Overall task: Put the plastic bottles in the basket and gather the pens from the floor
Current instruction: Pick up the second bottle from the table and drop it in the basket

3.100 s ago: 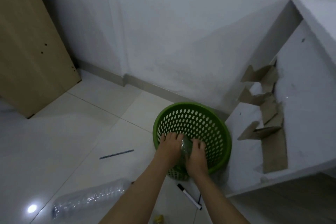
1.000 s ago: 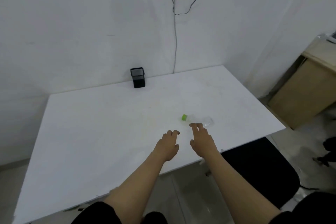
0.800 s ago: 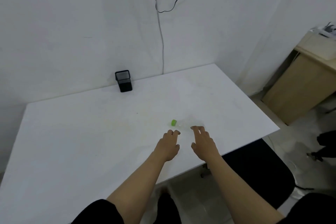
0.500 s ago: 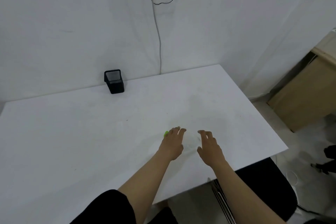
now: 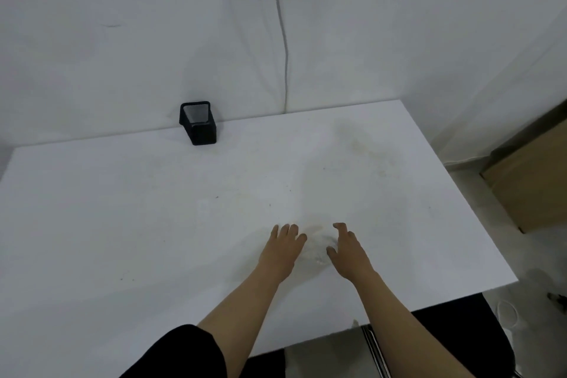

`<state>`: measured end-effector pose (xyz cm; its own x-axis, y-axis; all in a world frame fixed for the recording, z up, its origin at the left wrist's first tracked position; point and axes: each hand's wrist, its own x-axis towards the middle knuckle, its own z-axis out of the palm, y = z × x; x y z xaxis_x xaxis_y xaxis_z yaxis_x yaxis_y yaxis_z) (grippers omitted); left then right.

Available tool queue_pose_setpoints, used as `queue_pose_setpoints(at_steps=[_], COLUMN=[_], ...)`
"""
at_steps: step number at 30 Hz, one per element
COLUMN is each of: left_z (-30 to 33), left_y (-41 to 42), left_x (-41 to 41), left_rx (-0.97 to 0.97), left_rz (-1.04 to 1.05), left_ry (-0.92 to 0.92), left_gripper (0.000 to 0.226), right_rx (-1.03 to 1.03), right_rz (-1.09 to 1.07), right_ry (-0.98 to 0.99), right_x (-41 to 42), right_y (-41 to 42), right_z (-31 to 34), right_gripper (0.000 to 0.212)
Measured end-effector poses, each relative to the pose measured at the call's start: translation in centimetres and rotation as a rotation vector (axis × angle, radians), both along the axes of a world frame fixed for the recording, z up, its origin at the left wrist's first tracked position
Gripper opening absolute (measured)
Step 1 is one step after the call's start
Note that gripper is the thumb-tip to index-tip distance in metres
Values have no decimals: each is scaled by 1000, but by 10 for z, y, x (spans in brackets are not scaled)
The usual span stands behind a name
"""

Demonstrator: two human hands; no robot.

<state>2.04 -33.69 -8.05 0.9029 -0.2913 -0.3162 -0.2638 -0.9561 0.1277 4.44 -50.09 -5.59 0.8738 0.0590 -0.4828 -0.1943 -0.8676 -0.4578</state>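
Two bare hands reach out over a white table [image 5: 153, 224]. The left hand [image 5: 282, 250] lies palm down, with its fingers close together and a little bent. The right hand [image 5: 348, 252] is turned on its side, with its fingers curled in and its thumb sticking out toward the left hand.

Between the two hands lies a clear plastic bottle [image 5: 316, 247]. It is very hard to see (it is see-through and blurry, so it almost melts into the white table top). The left hand's fingers sit right at the bottle's left end, and the right hand curls at its right end. I cannot tell if either hand has really closed on it or is only touching it.

A small black pen cup [image 5: 198, 123] stands far back on the table, next to the white wall [image 5: 122, 24]. A thin gray cord [image 5: 283, 40] hangs down the wall behind the table. A tan wooden cabinet [image 5: 534, 181] stands on the right, past the table's edge. A black chair [image 5: 454, 344] sits under the near right corner of the table. A black sleeve [image 5: 184, 353] shows at the bottom.
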Motion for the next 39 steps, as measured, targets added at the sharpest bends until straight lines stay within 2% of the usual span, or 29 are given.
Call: queue_pose_setpoints(at_steps=[10, 23, 31, 39], left_z=[30, 68, 71, 77], left_y=[59, 146, 222, 345], left_x=[-67, -227, -316, -419], left_rx=[-234, -286, -311, -300], left_rz=[382, 641, 824, 871], left_ry=[48, -106, -159, -179], left_gripper=[46, 44, 43, 45], right_rx=[92, 63, 68, 120], right_rz=[110, 361, 528, 496], right_ry=[-43, -89, -82, -47], right_x=[-46, -185, -245, -326], right_y=[51, 134, 224, 356], right_z=[26, 49, 54, 55], right_gripper=[47, 50, 52, 51])
